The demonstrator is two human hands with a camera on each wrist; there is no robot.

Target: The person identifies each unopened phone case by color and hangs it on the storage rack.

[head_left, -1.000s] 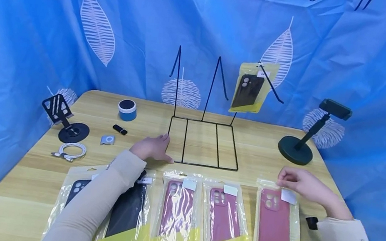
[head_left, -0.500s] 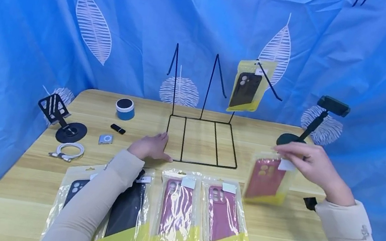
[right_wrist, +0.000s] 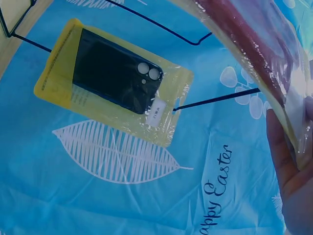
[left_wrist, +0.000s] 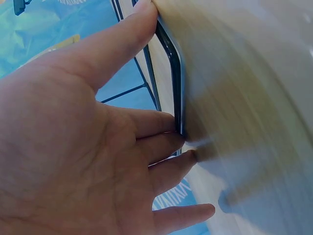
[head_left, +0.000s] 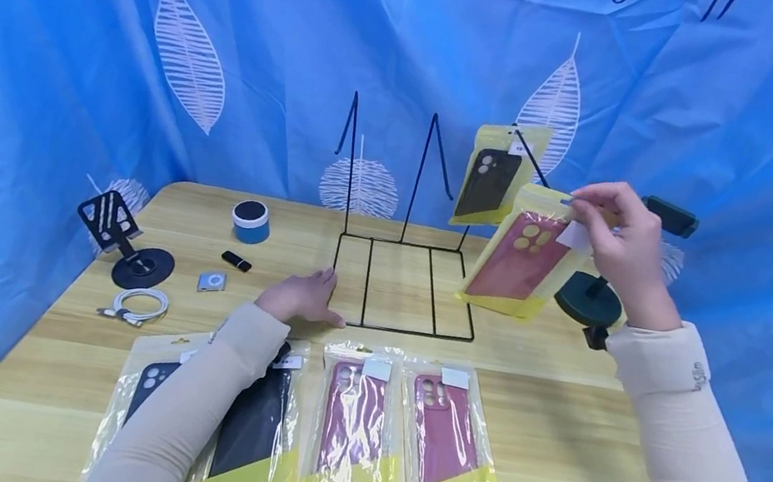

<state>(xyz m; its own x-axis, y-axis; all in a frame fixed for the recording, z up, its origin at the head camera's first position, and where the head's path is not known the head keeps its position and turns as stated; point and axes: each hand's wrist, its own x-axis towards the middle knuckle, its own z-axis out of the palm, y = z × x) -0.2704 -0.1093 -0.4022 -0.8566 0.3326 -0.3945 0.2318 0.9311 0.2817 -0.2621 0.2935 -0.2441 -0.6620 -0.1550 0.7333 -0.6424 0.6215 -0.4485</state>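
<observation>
My right hand (head_left: 622, 236) pinches the top edge of a clear-and-yellow pouch with a pink phone case (head_left: 523, 254) in it, raised in front of the rack's right hook. On that hook hangs a similar pouch with a black phone case (head_left: 493, 178); the right wrist view shows the hook through its top hole (right_wrist: 117, 73). My left hand (head_left: 302, 295) rests at the front left corner of the black wire display rack (head_left: 391, 329). In the left wrist view its thumb and fingers (left_wrist: 166, 171) are spread, touching the base wire (left_wrist: 176, 83).
Two pouched pink cases (head_left: 351, 429) (head_left: 441, 444) and two dark ones (head_left: 250, 430) (head_left: 155, 381) lie along the front. At left are a phone stand (head_left: 143, 267), cable (head_left: 141, 305), blue-white cylinder (head_left: 251, 224), and small black stick (head_left: 236, 260). A dark green stand (head_left: 588, 298) is behind my right hand.
My right hand has lifted the rightmost pink case's pouch off the table and carried it up and forward toward the right hook. The left hand stays at the rack's corner.
</observation>
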